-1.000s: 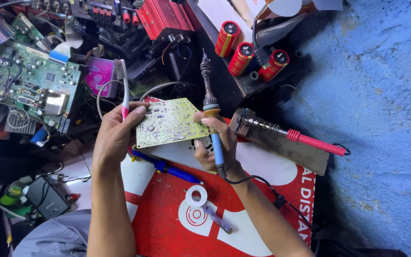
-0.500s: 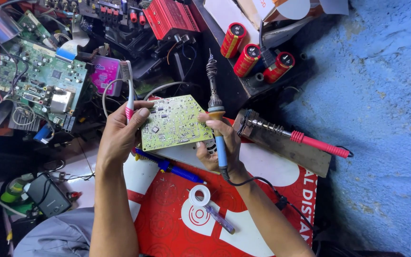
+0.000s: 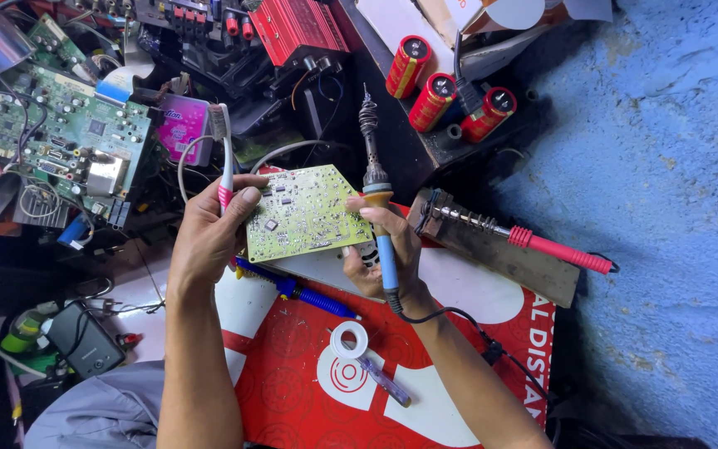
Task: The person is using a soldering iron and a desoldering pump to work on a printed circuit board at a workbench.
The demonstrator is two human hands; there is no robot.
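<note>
Holding the small green circuit board (image 3: 305, 214) between both hands, I had it tilted, solder face up toward me. My left hand (image 3: 209, 233) pinched its left edge, thumb lying on top near the corner, and the same hand also clamped a toothbrush (image 3: 223, 158) with a pink-and-white handle, bristles pointing up and away from my fingers. My right hand (image 3: 384, 249) closed around the blue grip of a soldering iron (image 3: 373, 179), and the fingertips of that hand touched the board's right edge.

Key relation: the iron's long axis ran nearly upright, away from me, alongside the board's right edge rather than across it. Its tip stood beyond the board's far corner, apart from the surface. The board lay to the left of my right fingers, touching them; the tip lay above them.

The brush head stood just past the board's left corner, also off the surface. Of the two tools, the iron's shaft sat closer to the board edge.

Below my fingers: a blue screwdriver (image 3: 297, 288) under the board, a white tape roll (image 3: 349, 339) on the red mat (image 3: 292, 391). To the right, apart from my hand, a second iron with a red handle (image 3: 542, 245) rested on its stand.
</note>
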